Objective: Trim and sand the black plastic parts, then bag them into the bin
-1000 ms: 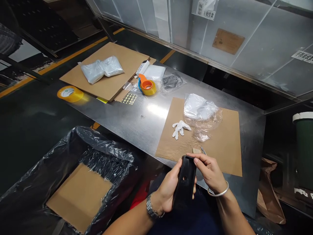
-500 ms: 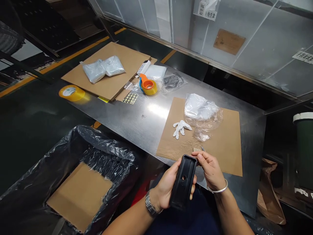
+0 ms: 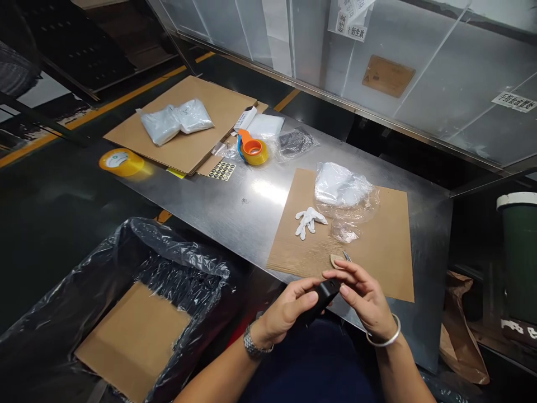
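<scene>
My left hand (image 3: 285, 313) is closed round a long black plastic housing (image 3: 328, 290), its thumb lying along the top. One narrow end with a small round hole faces up, and the rest runs down into shadow between the hands. At that end is my right hand (image 3: 367, 299), its fingers stretched out and apart from the thumb, with the tips touching or very near the housing. Just beyond lie a small tan piece (image 3: 334, 260) and a thin metal-tipped tool (image 3: 346, 256), both partly hidden by the right fingers. A white glove (image 3: 309, 222) rests on the cardboard sheet (image 3: 390, 240).
Clear plastic bags (image 3: 342, 187) lie on the cardboard. Across the metal table (image 3: 201, 201) are an orange tape dispenser (image 3: 254, 148), a tape roll (image 3: 119, 162), a sticker sheet (image 3: 221, 170) and stacked cardboard (image 3: 176, 151). A black-lined bin (image 3: 168, 235) stands at the left.
The housing has been turned from showing its hollow channel to showing its narrow end. My left thumb has moved on top, and the right fingers have spread from a pinch.
</scene>
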`<state>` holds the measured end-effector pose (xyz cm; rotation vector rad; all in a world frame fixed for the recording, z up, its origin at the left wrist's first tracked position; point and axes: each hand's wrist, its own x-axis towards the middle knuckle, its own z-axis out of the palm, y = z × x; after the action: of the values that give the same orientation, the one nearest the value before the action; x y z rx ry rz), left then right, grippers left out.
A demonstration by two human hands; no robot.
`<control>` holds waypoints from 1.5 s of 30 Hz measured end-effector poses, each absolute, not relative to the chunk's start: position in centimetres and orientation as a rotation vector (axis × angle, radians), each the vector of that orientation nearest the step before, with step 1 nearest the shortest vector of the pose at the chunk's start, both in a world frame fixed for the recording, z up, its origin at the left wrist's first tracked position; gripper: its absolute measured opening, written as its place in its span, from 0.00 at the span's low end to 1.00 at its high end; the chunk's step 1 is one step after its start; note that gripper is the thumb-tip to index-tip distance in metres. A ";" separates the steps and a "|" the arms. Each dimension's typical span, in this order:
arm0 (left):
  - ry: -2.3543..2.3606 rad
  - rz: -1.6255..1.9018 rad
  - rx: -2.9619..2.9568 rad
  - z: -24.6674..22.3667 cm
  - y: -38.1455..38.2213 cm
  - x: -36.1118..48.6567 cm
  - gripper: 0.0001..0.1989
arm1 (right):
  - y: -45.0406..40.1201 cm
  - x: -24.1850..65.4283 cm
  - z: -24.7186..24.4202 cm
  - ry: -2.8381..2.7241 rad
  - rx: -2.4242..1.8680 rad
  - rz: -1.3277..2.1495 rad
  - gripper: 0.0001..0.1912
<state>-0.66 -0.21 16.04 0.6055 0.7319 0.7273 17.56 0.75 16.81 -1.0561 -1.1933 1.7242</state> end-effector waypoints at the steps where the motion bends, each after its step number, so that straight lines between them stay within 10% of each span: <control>1: 0.728 0.738 0.650 16.1 -0.1 -0.7 0.22 | 0.7 17.6 16.8 -1.186 -1.049 1.722 0.18; 45: 0.800 0.610 0.297 17.8 -2.0 -1.1 0.22 | 0.8 15.8 14.5 -0.757 -1.372 1.670 0.19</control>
<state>-1.05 -1.95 17.84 0.2965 0.7998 0.6099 15.78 0.84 14.52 -1.3720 -0.7570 1.6699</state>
